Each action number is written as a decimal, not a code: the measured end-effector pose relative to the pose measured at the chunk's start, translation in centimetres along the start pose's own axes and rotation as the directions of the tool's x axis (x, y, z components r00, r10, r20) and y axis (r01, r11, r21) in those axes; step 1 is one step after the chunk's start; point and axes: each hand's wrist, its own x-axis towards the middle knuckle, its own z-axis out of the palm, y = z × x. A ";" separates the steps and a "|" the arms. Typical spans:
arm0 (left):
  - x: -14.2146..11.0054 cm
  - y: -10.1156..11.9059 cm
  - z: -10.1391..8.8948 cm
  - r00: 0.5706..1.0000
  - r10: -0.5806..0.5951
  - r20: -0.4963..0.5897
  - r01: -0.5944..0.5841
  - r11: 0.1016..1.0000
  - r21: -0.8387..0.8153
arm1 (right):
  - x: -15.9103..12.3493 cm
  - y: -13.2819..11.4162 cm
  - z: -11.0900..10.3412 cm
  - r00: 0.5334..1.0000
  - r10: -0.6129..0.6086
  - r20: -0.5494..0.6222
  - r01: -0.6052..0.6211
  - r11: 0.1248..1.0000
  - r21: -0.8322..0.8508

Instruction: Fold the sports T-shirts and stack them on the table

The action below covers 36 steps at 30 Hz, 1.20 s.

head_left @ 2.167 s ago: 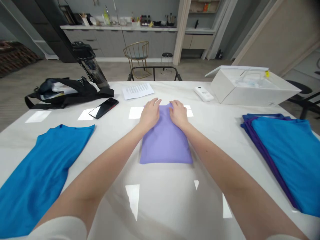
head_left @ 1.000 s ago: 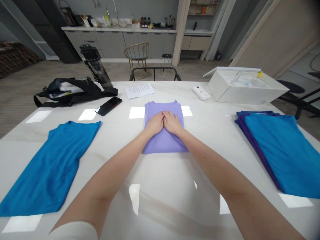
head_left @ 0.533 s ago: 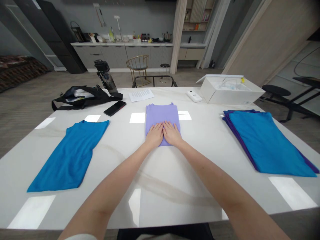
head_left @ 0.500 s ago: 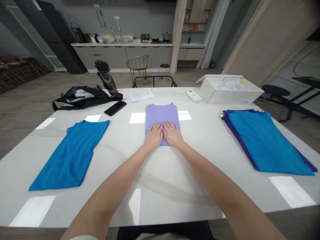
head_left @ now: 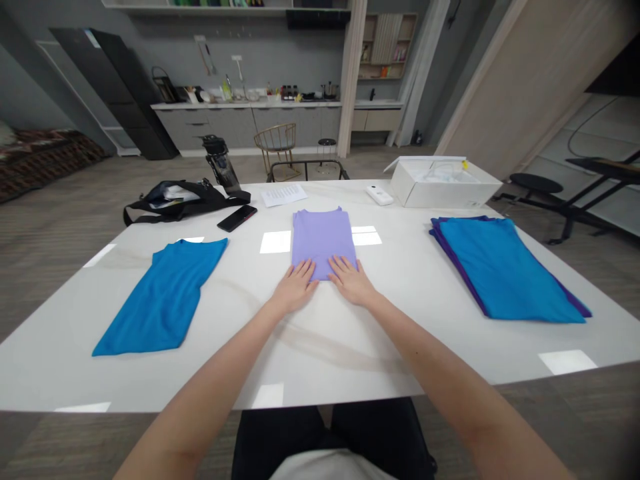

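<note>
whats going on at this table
Someone has both hands flat on a folded lavender shirt, the left hand and right hand pressing its near edge. A blue shirt lies to their left, and a stack of blue and purple garments to their right. Beyond are a phone, a printed sheet and an open white box.
</note>
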 end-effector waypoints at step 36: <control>-20.2 7.1 0.5 0.908 -0.005 -0.418 -0.107 0.964 -0.243 | -21.9 -2.9 -0.5 0.936 0.111 -0.333 0.064 0.878 0.474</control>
